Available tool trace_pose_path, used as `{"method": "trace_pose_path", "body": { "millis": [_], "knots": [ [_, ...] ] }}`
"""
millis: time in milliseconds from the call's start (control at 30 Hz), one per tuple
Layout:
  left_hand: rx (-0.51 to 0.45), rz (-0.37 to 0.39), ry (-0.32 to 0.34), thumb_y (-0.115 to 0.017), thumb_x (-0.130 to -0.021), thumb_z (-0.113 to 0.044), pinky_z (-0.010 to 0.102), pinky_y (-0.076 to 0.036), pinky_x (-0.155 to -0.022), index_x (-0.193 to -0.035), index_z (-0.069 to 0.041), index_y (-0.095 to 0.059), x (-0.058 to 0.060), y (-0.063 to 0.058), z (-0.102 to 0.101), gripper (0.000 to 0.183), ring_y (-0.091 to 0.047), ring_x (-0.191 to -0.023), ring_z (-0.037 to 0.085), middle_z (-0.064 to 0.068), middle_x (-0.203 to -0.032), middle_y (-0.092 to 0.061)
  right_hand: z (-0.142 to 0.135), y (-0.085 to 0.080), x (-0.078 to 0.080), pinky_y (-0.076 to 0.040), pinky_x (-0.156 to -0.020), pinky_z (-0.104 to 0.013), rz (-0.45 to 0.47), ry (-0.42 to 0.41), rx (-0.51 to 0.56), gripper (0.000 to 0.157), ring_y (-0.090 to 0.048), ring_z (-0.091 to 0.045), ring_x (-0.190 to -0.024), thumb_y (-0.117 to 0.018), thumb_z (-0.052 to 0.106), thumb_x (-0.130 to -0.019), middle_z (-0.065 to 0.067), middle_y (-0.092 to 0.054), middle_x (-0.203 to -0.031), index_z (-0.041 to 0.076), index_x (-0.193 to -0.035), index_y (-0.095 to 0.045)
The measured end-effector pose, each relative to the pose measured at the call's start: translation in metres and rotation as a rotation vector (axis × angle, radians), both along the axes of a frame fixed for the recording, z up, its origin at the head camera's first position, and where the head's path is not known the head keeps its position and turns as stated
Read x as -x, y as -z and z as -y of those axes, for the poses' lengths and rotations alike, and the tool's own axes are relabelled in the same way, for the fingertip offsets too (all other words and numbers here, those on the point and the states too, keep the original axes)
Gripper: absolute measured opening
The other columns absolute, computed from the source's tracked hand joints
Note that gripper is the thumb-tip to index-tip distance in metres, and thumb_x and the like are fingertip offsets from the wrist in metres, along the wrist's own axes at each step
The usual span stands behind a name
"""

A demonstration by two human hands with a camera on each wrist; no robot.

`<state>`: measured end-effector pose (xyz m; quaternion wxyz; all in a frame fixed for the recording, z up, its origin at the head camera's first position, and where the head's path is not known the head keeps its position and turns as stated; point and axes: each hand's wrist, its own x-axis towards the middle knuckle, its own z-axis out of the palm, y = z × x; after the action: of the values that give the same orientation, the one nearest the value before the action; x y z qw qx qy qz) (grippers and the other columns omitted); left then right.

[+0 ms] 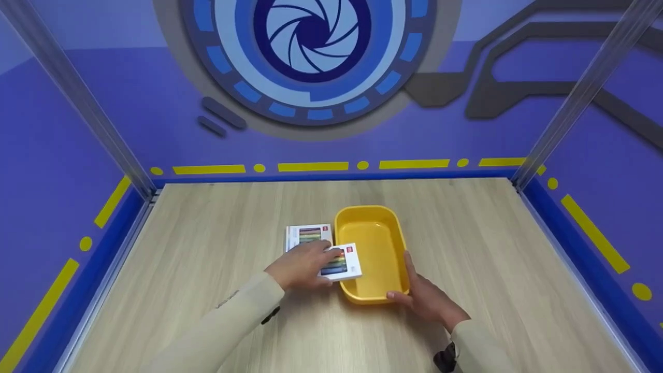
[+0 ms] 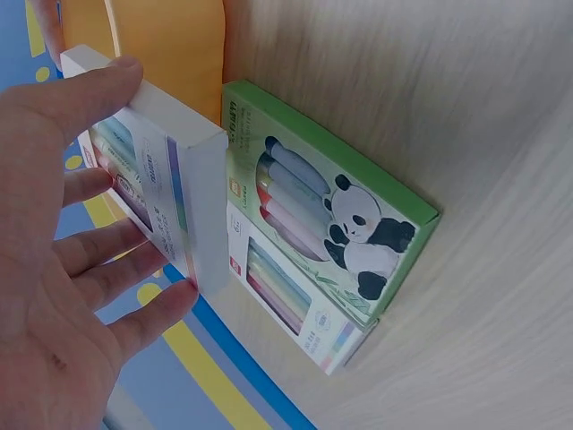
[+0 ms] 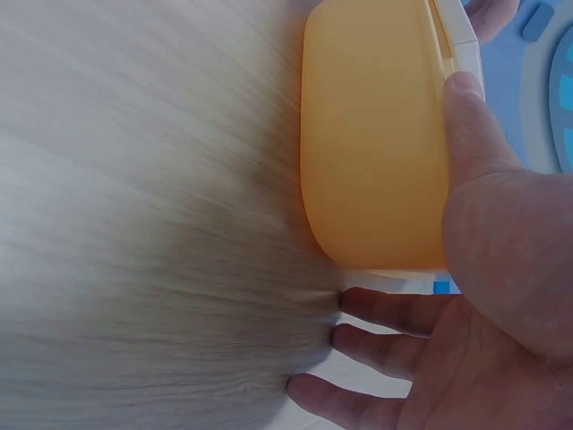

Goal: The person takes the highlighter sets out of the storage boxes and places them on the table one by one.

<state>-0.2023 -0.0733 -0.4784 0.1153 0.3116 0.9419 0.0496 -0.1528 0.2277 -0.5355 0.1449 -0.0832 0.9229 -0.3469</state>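
Note:
In the head view, my left hand (image 1: pixel 304 265) grips a white box of coloured markers (image 1: pixel 354 265) over the left rim of a yellow plastic bin (image 1: pixel 374 254). The left wrist view shows the thumb on one edge of this box and fingers spread across its windowed face. My right hand (image 1: pixel 434 301) holds the bin's near right corner, thumb at the front rim, other fingers along the right side. Left of the bin lie a green panda-print box of markers (image 2: pixel 331 202) and a white marker box (image 2: pixel 300 309), which the green one partly overlaps in the left wrist view.
A light wood-grain table (image 1: pixel 222 223) carries the bin and boxes. Blue printed panels (image 1: pixel 331 150) stand at the back and both sides, with metal posts (image 1: pixel 580 98) at the back corners.

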Motion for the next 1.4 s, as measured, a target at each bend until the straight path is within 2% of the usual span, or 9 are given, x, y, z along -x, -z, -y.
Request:
{"method": "trace_pose_path", "body": {
  "millis": [200,433,567,800,900,1067,1167,1400],
  "knots": [
    [-0.006,-0.005,-0.011,-0.069,-0.086,-0.046,0.043,-0.037,-0.114,-0.146,-0.031,-0.041,-0.002,0.001,0.006,0.068,-0.047,-0.131,0.022,0.003,-0.148,-0.045,0.001,0.000,0.000,-0.031,-0.114,-0.054,0.006,0.001,0.004,0.112,-0.045,-0.033,-0.134,-0.067,0.049,-0.084,-0.023,-0.037,-0.151,0.012,-0.155,0.011],
    [0.006,0.057,-0.076,-0.069,-0.085,-0.047,0.047,-0.034,-0.116,-0.148,-0.036,-0.037,-0.004,0.000,0.017,0.071,-0.041,-0.136,0.023,0.002,-0.154,-0.038,0.002,-0.001,0.003,-0.029,-0.115,-0.054,0.023,0.015,0.016,0.112,-0.043,-0.033,-0.136,-0.068,0.050,-0.084,-0.021,-0.034,-0.154,0.013,-0.155,0.010],
    [0.010,0.069,-0.103,-0.070,-0.085,-0.046,0.048,-0.036,-0.115,-0.147,-0.036,-0.036,-0.007,0.000,0.024,0.072,-0.042,-0.135,0.024,0.001,-0.153,-0.038,0.001,-0.001,0.005,-0.028,-0.116,-0.053,0.043,0.025,0.015,0.111,-0.042,-0.032,-0.137,-0.068,0.048,-0.085,-0.019,-0.033,-0.155,0.015,-0.155,0.011],
    [0.018,0.043,-0.108,-0.070,-0.085,-0.045,0.046,-0.038,-0.113,-0.147,-0.034,-0.038,-0.010,0.006,0.039,0.071,-0.044,-0.133,0.024,0.003,-0.151,-0.040,0.000,-0.003,0.005,-0.030,-0.115,-0.055,0.039,0.020,0.015,0.113,-0.047,-0.031,-0.130,-0.068,0.050,-0.084,-0.023,-0.040,-0.149,0.013,-0.155,0.012],
    [0.018,0.064,-0.131,-0.070,-0.085,-0.045,0.047,-0.038,-0.113,-0.146,-0.034,-0.039,-0.012,0.009,0.047,0.070,-0.044,-0.133,0.025,0.003,-0.151,-0.040,0.000,-0.002,0.004,-0.028,-0.116,-0.055,0.057,0.017,0.033,0.114,-0.046,-0.030,-0.131,-0.068,0.051,-0.083,-0.021,-0.038,-0.151,0.015,-0.154,0.014],
    [0.017,0.087,-0.151,-0.072,-0.084,-0.044,0.047,-0.039,-0.112,-0.145,-0.034,-0.041,-0.017,0.017,0.058,0.069,-0.044,-0.132,0.025,0.003,-0.150,-0.041,-0.001,0.000,0.001,-0.031,-0.114,-0.054,0.030,0.000,0.045,0.113,-0.049,-0.031,-0.127,-0.069,0.047,-0.084,-0.025,-0.043,-0.146,0.009,-0.155,0.011],
    [0.009,0.086,-0.139,-0.073,-0.084,-0.042,0.047,-0.039,-0.112,-0.144,-0.033,-0.042,-0.020,0.021,0.061,0.069,-0.044,-0.131,0.024,0.003,-0.150,-0.042,-0.001,0.001,0.002,-0.032,-0.114,-0.054,0.015,0.002,0.037,0.112,-0.050,-0.031,-0.125,-0.069,0.046,-0.084,-0.026,-0.044,-0.144,0.008,-0.155,0.010],
    [0.006,0.094,-0.136,-0.072,-0.084,-0.043,0.047,-0.038,-0.113,-0.144,-0.036,-0.041,-0.022,0.028,0.062,0.068,-0.044,-0.131,0.023,0.001,-0.150,-0.042,0.001,-0.001,0.004,-0.029,-0.115,-0.055,0.037,0.008,0.028,0.112,-0.046,-0.034,-0.131,-0.068,0.045,-0.086,-0.027,-0.039,-0.149,0.010,-0.154,0.012]
  ]
}}
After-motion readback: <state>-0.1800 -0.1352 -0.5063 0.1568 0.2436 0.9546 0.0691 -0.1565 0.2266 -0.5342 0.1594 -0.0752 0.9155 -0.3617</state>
